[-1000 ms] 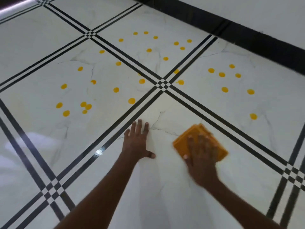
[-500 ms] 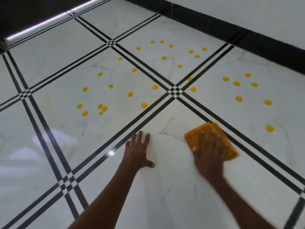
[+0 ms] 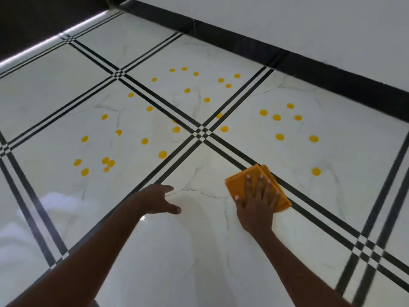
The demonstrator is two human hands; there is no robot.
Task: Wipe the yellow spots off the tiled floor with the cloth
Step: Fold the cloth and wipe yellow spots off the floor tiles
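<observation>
A folded orange cloth lies flat on the white tiled floor, and my right hand presses on it with fingers spread. The cloth's far corner touches the black stripe lines. My left hand hovers just left of it, lifted off the tile, fingers loosely apart and holding nothing. Several yellow spots lie on the three tiles beyond: a group on the left tile, a group on the far tile, and a group on the right tile. One lone spot sits right of the cloth.
Black triple stripe lines cross between the tiles. A black skirting band and a white wall run along the far right. A dark area with a bright strip borders the far left.
My right hand has slid the cloth forward and to the right, up to the stripe lines. My left hand has lifted off the floor. The view has tilted up.
</observation>
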